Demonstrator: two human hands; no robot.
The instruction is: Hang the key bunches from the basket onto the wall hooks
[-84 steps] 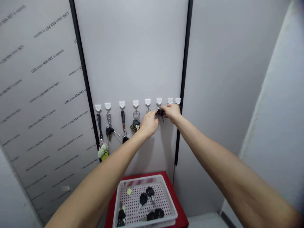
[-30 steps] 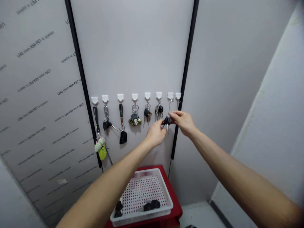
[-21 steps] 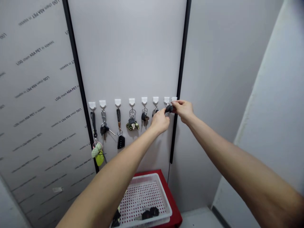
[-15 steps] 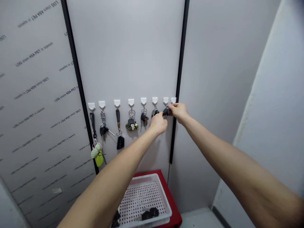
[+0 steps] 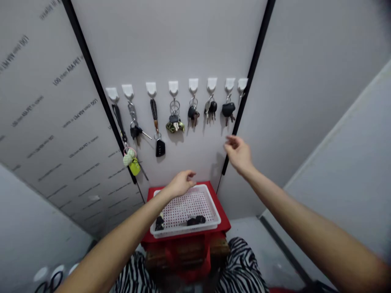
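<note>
A row of white wall hooks (image 5: 173,86) carries key sets. A black key bunch (image 5: 228,110) hangs free on the second hook from the right. The rightmost hook (image 5: 242,84) is bare. My right hand (image 5: 238,154) hovers below that bunch, fingers loosely spread, holding nothing. My left hand (image 5: 181,183) is lower, over the far rim of a white perforated basket (image 5: 210,203), fingers curled loosely with nothing in them. Black keys (image 5: 195,221) lie in the basket.
The basket sits on a red stool (image 5: 224,221). Other key sets hang to the left, one with a green fob (image 5: 133,165) and one black car fob (image 5: 160,147). Black vertical strips (image 5: 250,77) frame the panel. Zebra-patterned cloth (image 5: 241,264) covers my legs below.
Both hands let go of the black key bunch, which now hangs on its hook. My left hand dropped toward the basket, my right hand lowered slightly. The view tilted downward.
</note>
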